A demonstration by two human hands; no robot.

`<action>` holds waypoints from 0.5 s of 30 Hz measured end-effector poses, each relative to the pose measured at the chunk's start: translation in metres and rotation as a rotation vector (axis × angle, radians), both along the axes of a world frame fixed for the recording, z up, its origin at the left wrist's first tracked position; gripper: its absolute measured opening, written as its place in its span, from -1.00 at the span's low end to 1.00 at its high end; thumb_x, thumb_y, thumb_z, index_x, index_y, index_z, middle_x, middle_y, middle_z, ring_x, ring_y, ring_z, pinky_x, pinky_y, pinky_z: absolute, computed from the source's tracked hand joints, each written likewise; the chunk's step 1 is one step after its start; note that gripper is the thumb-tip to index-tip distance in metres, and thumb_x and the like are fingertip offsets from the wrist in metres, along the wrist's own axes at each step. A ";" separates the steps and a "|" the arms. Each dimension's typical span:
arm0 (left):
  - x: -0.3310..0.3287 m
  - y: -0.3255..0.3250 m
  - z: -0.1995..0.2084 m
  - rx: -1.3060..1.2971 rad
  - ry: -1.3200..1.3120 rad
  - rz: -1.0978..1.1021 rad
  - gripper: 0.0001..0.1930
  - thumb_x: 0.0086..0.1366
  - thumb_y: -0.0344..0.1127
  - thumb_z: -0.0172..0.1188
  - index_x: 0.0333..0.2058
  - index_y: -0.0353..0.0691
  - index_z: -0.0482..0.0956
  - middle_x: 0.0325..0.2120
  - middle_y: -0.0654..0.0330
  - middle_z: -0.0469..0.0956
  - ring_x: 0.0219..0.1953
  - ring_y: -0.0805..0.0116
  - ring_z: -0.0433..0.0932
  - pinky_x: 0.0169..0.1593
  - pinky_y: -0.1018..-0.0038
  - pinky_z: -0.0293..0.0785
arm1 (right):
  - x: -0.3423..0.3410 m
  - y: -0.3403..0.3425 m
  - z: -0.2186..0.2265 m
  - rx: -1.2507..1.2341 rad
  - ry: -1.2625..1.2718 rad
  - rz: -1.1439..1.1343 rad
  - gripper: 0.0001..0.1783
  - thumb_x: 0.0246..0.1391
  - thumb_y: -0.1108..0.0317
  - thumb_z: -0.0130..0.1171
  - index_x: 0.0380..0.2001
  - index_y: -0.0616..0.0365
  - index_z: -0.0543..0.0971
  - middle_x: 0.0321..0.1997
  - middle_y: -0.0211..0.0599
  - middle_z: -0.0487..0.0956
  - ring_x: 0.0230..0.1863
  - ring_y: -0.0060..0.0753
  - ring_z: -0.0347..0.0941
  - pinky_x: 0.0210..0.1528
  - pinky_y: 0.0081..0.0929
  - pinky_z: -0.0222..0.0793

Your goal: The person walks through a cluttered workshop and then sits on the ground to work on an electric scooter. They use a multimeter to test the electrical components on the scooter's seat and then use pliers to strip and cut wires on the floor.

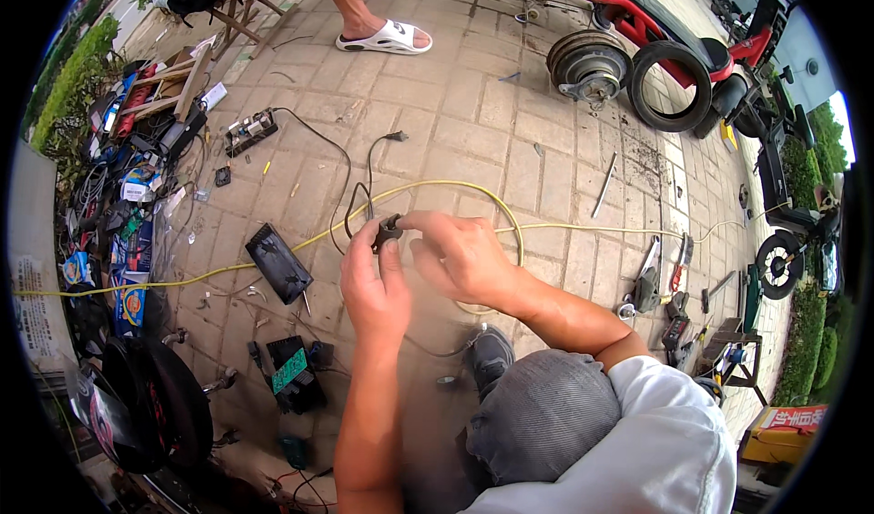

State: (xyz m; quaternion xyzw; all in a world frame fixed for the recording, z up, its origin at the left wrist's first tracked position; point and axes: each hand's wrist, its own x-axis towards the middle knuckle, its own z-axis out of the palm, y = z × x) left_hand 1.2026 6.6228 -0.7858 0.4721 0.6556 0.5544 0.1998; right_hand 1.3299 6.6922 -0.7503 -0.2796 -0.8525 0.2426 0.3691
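My left hand [378, 286] pinches a small black part [389, 233] between thumb and fingers; its exact kind is mostly hidden. My right hand [469, 257] has its fingers curled, with the index fingertip against the same part from the right. Black cable [349, 163] runs from near my hands to a circuit board [250, 132] with components, farther left. Another black cable loops up beside it to a two-pin plug [396, 136] on the paving. Left of my left hand lies a dark rectangular case [279, 264], with a thin rod by its lower corner.
A yellow cord [428, 183] crosses the brick paving and loops around my hands. Near my left forearm lies a black device with a green board [290, 371]. Hand tools [648, 277] lie right; clutter [127, 195] piles left. A tyre [669, 86] and wheel hub [590, 66] stand beyond, near another person's sandalled foot [387, 38].
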 end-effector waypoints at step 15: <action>0.004 0.013 -0.002 -0.006 0.032 0.000 -0.70 0.34 -0.36 0.05 -0.01 -0.37 0.46 -0.17 -0.06 0.58 -0.12 -0.03 0.53 -0.03 0.21 0.42 | -0.004 0.002 -0.023 -0.073 0.264 -0.115 -0.70 -0.03 0.52 0.10 -0.17 0.18 0.40 -0.68 -0.27 0.46 -0.69 -0.15 0.42 -0.64 -0.27 0.30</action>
